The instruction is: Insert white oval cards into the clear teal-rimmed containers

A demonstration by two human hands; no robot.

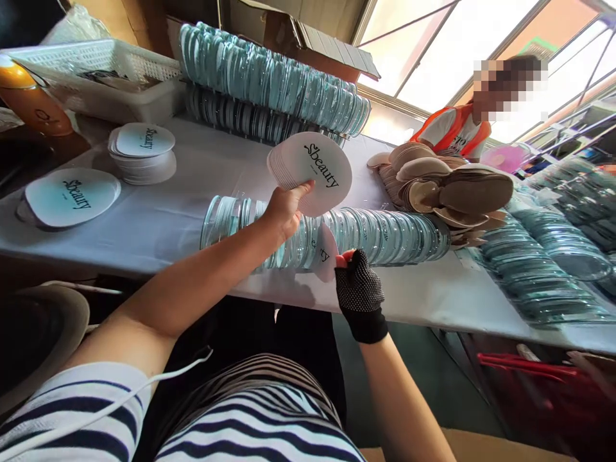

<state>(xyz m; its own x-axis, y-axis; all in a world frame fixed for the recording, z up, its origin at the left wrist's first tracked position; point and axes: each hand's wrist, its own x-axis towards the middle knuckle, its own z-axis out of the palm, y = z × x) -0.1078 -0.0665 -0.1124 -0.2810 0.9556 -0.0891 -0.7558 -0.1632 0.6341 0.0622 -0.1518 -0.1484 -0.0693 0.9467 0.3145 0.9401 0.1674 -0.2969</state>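
Note:
My left hand (287, 210) grips a fanned stack of round white cards (312, 170) printed "Sbeauty", thumb on the top card. Below it, a long row of clear round glass-like discs or lids (385, 234) stands on edge along the table. In my right hand (360, 289), which wears a black dotted fingerless glove, a single printed card (325, 253) is pinched by its edge. That card stands upright among the clear discs, partly between them. Whether the discs are glass or plastic I cannot tell.
More card piles (144, 154) lie on the table's left, near a white basket (144, 99) and an orange bottle (36, 96). Stacked clear discs (274, 77) line the back. Brown oval pieces (443, 176) are heaped at right. A person in an orange vest (462, 131) is beyond them.

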